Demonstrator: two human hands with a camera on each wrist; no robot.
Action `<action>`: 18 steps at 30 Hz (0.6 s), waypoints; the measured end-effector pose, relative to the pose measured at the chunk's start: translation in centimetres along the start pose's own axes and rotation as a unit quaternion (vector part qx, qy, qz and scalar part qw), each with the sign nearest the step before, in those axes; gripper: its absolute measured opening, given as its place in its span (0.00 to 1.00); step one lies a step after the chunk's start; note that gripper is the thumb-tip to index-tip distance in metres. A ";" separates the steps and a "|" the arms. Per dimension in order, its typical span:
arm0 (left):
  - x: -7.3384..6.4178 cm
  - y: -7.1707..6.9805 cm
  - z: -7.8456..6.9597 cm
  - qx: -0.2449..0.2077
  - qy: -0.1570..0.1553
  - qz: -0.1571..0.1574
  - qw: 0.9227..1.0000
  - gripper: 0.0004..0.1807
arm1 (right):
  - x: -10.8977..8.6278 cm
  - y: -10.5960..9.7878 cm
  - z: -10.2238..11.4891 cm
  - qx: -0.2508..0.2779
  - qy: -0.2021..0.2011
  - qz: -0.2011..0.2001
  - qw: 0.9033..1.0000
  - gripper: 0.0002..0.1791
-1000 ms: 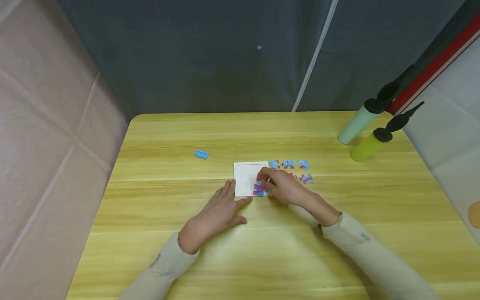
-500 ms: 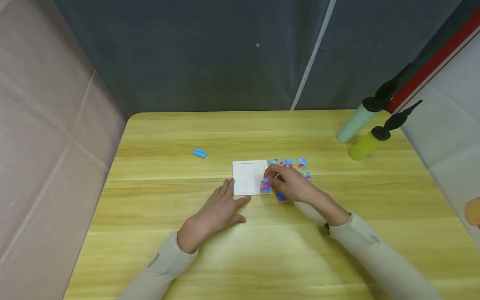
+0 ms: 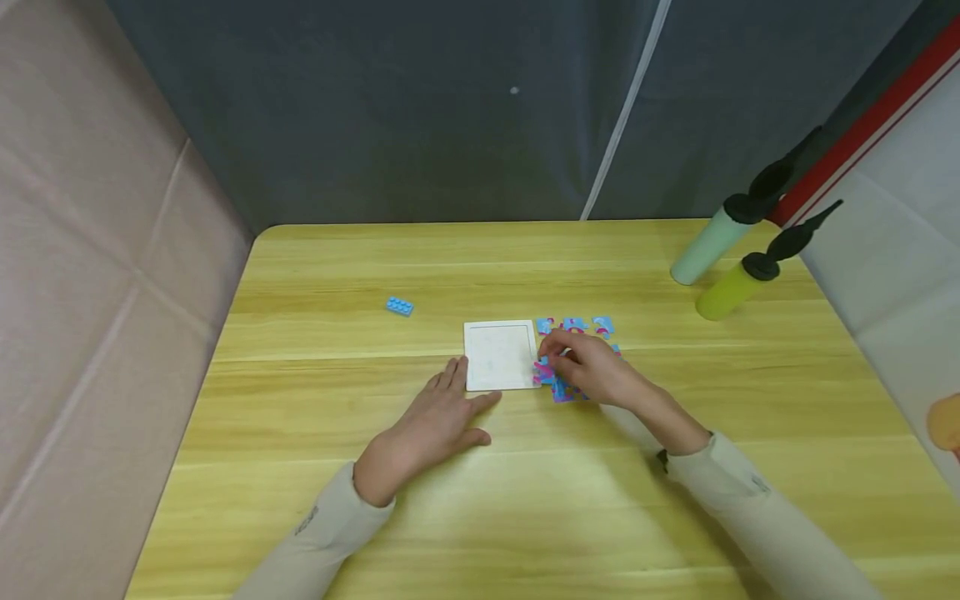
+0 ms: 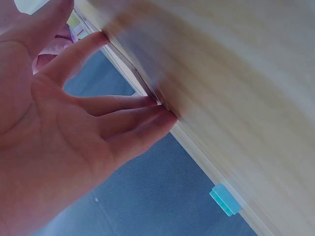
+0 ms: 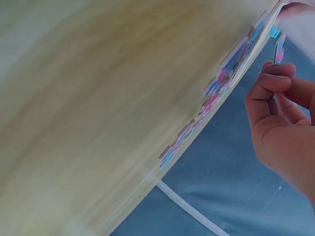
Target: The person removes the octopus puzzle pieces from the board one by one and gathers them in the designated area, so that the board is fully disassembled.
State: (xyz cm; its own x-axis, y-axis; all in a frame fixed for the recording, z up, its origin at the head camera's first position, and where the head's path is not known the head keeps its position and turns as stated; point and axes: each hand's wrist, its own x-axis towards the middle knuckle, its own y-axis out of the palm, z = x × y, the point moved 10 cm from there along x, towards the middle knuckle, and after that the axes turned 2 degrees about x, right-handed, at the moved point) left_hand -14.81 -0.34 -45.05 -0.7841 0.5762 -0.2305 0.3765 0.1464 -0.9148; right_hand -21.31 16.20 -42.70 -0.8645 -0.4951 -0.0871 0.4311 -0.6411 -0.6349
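My right hand [image 3: 592, 367] pinches a blue and pink jigsaw piece [image 5: 279, 49] between thumb and fingers. In the right wrist view, that piece is raised off the tabletop. It hangs over the right edge of a flat white puzzle tray [image 3: 495, 357] with a raised border. My left hand [image 3: 431, 425] lies to the left of the tray, its fingers extended and the fingertips [image 4: 165, 110] touching the tray's edge. Several loose jigsaw pieces [image 3: 602, 325] lie on the table right of the tray, some of them hidden beneath my right hand.
A blue toy brick [image 3: 400, 306] sits behind and left of the tray. At the table's back right stand a pale green cylinder [image 3: 708, 247] and a yellow-green cylinder [image 3: 727, 292], both black-topped. A dark curtain [image 3: 390, 117] hangs behind the wooden table [image 3: 337, 275].
My right hand has shifted rightward with the jigsaw piece, from above the tray's lower right part to its right edge. The left hand stays in place against the tray.
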 end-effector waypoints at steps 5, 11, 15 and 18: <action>0.0 -0.1 0.0 -0.001 0.001 0.001 1.000 0.34 | -0.3 -0.3 -0.6 -0.001 0.004 -0.004 1.000 0.06; -0.1 -0.1 -0.2 -0.002 0.002 -0.002 1.000 0.34 | -0.8 -0.8 -1.1 -0.002 0.001 -0.006 1.000 0.07; -0.1 -0.1 -0.1 0.001 0.002 -0.002 1.000 0.34 | -1.1 -1.2 -1.3 -0.007 -0.008 -0.012 1.000 0.07; 0.0 -0.1 -0.1 0.003 0.001 -0.002 1.000 0.33 | -1.3 -1.4 -1.6 -0.008 -0.003 -0.013 1.000 0.07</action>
State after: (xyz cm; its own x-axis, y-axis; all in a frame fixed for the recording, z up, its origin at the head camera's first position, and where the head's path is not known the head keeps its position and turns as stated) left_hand -14.78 -0.31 -44.95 -0.7850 0.5768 -0.2260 0.3700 0.1439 -0.9178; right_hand -21.20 18.66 -42.90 -0.8741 -0.4812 -0.0660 0.4040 -0.6449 -0.6487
